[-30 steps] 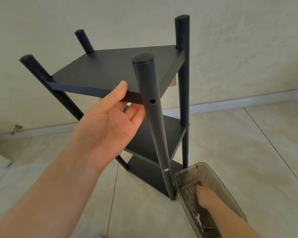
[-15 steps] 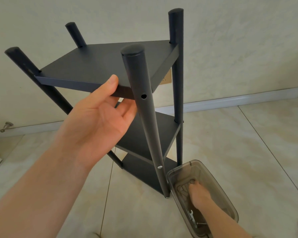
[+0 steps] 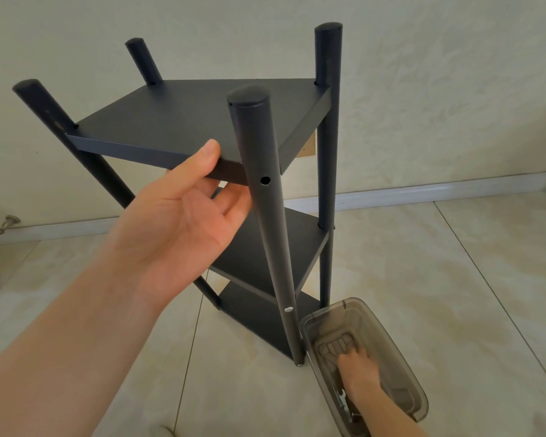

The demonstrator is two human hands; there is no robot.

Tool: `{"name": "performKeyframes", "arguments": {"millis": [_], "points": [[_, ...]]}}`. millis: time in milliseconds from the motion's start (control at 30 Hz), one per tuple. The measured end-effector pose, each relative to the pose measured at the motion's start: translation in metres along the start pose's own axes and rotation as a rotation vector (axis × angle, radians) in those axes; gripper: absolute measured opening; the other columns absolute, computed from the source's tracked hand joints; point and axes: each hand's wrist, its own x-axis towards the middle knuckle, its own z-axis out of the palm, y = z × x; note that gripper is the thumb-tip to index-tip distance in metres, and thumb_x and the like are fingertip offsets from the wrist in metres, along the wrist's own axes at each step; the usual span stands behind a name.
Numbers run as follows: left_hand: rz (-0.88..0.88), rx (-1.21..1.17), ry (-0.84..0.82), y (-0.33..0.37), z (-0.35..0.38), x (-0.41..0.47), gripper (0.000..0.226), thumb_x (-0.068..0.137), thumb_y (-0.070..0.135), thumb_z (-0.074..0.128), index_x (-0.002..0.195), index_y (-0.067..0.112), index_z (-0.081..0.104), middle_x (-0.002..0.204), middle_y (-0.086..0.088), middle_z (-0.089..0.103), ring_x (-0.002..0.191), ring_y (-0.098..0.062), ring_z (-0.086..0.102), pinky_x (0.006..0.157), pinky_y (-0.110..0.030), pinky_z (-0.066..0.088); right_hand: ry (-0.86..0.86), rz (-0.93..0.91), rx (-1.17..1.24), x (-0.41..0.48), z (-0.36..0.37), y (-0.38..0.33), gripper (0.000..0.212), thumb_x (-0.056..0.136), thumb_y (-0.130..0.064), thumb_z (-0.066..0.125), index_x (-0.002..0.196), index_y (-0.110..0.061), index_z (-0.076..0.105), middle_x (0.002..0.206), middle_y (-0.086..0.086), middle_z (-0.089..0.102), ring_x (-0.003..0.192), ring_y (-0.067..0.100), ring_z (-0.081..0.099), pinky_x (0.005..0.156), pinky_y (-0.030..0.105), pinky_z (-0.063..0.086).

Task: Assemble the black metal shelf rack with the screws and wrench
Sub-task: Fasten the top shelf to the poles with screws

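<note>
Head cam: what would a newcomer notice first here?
The black rack standing mid-frame, the left hand gripping the front edge of its top shelf. Beside that grip, an empty screw hole in the near post. Bottom right, the right hand reaches into a clear box on the floor.

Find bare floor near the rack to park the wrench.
Free: floor right of rack and bin, up to the baseboard; floor between left forearm and bin. Crowded: bin, with right hand inside.
</note>
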Motion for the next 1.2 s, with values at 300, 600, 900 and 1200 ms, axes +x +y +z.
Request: {"name": "performKeyframes", "arguments": {"millis": [300, 600, 900, 1200], "points": [[-0.024, -0.059, -0.017, -0.001, -0.005, 0.002, 0.018, 0.089, 0.012, 0.063, 0.105, 0.012, 0.053, 0.107, -0.008, 0.072, 0.115, -0.029, 0.067, 0.09, -0.043, 0.057, 0.056, 0.014, 0.23, -0.013, -0.033, -0.001, 0.027, 0.099, -0.007, 0.047, 0.124, -0.013, 0.055, 0.121, 0.004, 0.06, 0.108, 0.018, 0.06, 0.089, 0.028, 0.051], [-0.061, -0.063, 0.083, 0.001, -0.002, 0.006, 0.05, 0.08, 0.01, 0.067, 0.124, 0.014, 0.045, 0.136, -0.014, 0.062, 0.114, -0.033, 0.067, 0.097, -0.047, 0.055, 0.166, 0.013, 0.234, -0.049, -0.108, 0.007, 0.026, 0.1, -0.01, 0.042, 0.121, -0.013, 0.058, 0.118, 0.007, 0.064, 0.103, 0.024, 0.064, 0.084, 0.031, 0.05], [-0.095, -0.034, 0.136, 0.007, 0.006, -0.001, 0.063, 0.085, 0.009, 0.066, 0.145, 0.012, 0.046, 0.133, -0.014, 0.064, 0.114, -0.034, 0.067, 0.082, -0.045, 0.06, 0.225, -0.121, 0.188, -0.109, -0.247, 0.003, 0.02, 0.091, -0.006, 0.052, 0.107, -0.01, 0.063, 0.093, 0.006, 0.059, 0.085, 0.026, 0.063, 0.072, 0.032, 0.051], [-0.053, -0.048, 0.106, 0.007, 0.003, 0.0, 0.026, 0.094, 0.002, 0.06, 0.117, 0.014, 0.061, 0.122, -0.015, 0.07, 0.109, -0.033, 0.07, 0.088, -0.047, 0.059, 0.432, -0.466, 0.453, -0.209, -0.324, 0.004, 0.013, 0.094, -0.022, 0.062, 0.104, -0.029, 0.064, 0.091, -0.011, 0.071, 0.083, 0.004, 0.066, 0.076, 0.015, 0.051]]}}
